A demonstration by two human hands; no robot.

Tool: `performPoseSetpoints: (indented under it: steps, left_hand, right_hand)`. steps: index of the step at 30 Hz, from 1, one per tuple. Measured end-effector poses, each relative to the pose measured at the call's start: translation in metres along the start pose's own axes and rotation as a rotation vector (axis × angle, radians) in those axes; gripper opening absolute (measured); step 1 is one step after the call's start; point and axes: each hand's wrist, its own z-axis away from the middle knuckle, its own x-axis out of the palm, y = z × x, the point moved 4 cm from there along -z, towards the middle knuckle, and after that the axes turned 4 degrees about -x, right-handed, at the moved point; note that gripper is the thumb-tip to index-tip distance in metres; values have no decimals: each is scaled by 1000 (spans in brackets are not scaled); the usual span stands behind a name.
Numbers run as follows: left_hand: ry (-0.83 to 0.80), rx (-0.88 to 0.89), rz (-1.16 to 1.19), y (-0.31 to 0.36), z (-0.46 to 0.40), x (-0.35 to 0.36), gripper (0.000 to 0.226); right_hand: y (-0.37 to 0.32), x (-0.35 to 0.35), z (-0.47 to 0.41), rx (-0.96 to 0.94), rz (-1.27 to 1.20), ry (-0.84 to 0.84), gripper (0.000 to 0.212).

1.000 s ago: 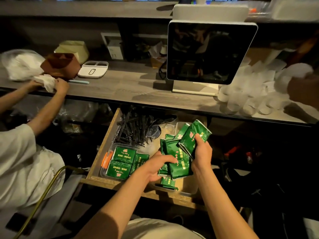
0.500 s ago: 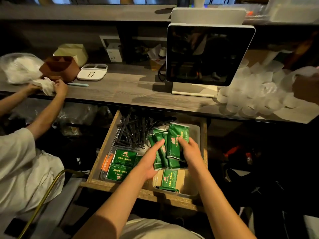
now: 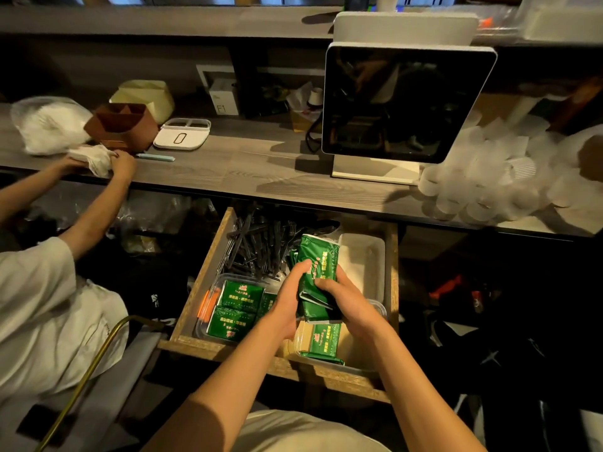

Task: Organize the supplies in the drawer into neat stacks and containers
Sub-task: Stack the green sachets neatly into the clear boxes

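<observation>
Item: my left hand (image 3: 287, 298) and right hand (image 3: 350, 298), both over the open drawer (image 3: 394, 275). Each grip is closed on the same bundle of green packets (image 3: 318, 272), left palm pressed to its left face, right fingers curled over its right edge and lower end. The bundle stands nearly upright between my palms, clear of the containers below; I count several packets but cannot tell how many.

Item: clear tray, front right (image 3: 359, 367), directly beneath the bundle. Holds one green packet (image 3: 324, 339) lying flat, perhaps another under it; much bare floor beside it.

Item: clear tray, front left (image 3: 202, 331). Holds green packets laid flat (image 3: 236, 308) in neat rows, looking close to full. Something orange (image 3: 206, 305) lies along its left side; I cannot identify it.

Item: pale rectangular tub, back right (image 3: 380, 262), appears empty.

Item: black plastic cutlery (image 3: 257, 246), loose heap at the back left of the drawer, unsorted.

Item: counter (image 3: 244, 164) above the drawer, carrying a screen on a stand (image 3: 404, 102) and a cluster of translucent cups (image 3: 483, 187). A second person's hands (image 3: 98, 161) work at a white bag at the far left.

Step in hand, as I judge it: squaring the packets into one even stack. Next move calls for tipping the bundle flat and lowering it into the front right tray, edges aligned with the packet already there, releasing without letting the slick wrappers fan out. Cutlery remains to be done.
</observation>
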Motion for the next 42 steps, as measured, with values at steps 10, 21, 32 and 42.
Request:
performPoseSetpoints:
  steps: [10,21,32,42]
  left_hand:
    - [120,40,-105,16,-4,-10,86]
    - [275,177,332,8,-8,4,48]
    - [200,245,111,8,2,-1,51]
    - [70,12,-291,19,15,-6,49]
  right_hand:
    - [-6,-27,-10,-53,260,-12,45]
    - [4,-2,-2,30,-624,267,49]
    - [6,-25,-7,-7,-284,357,50]
    - [-22,-39,7,-114,295,140,73]
